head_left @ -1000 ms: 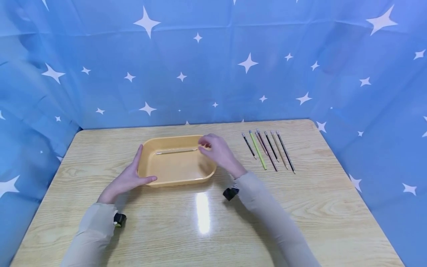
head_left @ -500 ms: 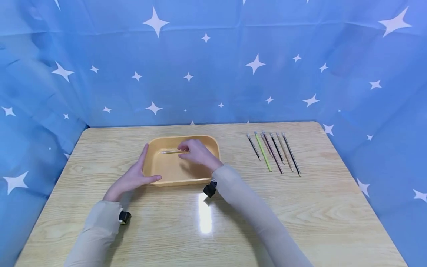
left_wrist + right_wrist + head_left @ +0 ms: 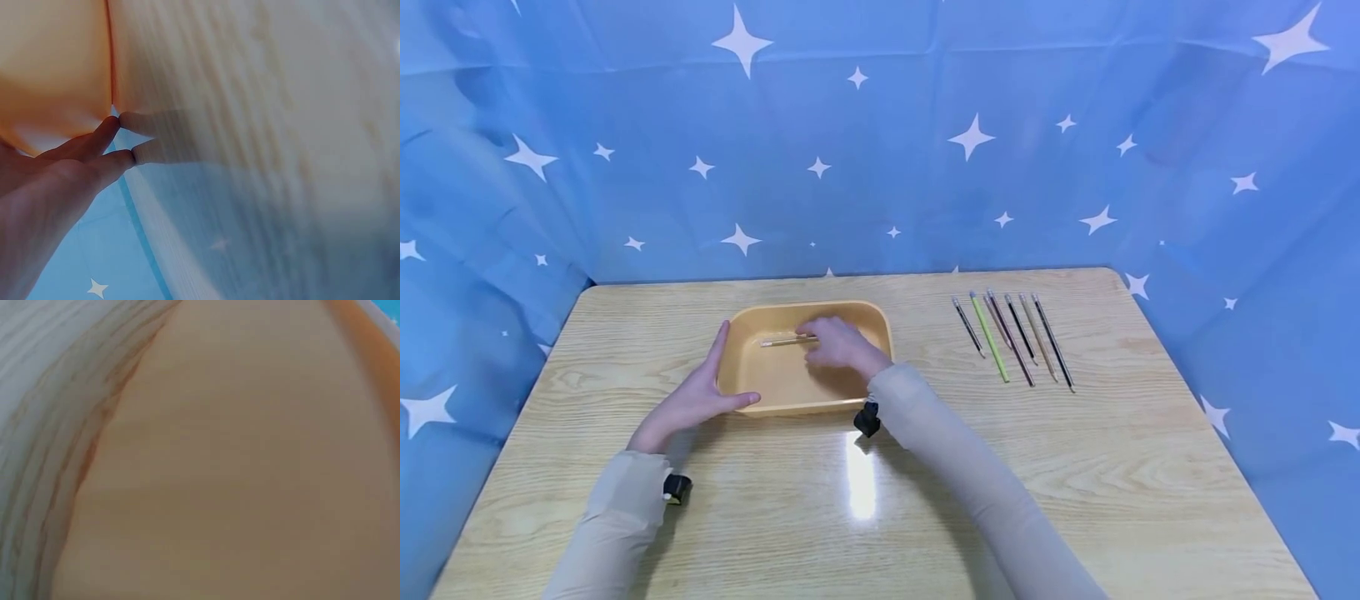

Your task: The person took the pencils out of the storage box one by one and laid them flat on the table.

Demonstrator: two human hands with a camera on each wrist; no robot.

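Note:
A shallow yellow-orange tray (image 3: 790, 408) lies on the table. My left hand (image 3: 698, 396) spans its front left corner, with the fingers along the left wall and the thumb at the front rim. In the left wrist view, this hand's fairly straight fingers (image 3: 100, 140) lie against the tray's outer side. A pencil (image 3: 782, 342) lies lengthwise inside the tray, towards its far side. My right hand (image 3: 841, 346) reaches into the tray, its fingertips at the pencil's right part. That part is covered, so any grip on it is hidden. The right wrist view shows only the blurred tray floor (image 3: 237, 450).
Several pencils lie side by side on the table (image 3: 1112, 467) to the tray's right, among them a green one (image 3: 989, 337) and a black one (image 3: 1053, 342). A blue curtain (image 3: 887, 167) with white stars stands behind the table.
My right hand has moved left from the tray's right end to its middle, over the pencil, and its fingers have since dipped lower. The left hand stays at the tray's corner.

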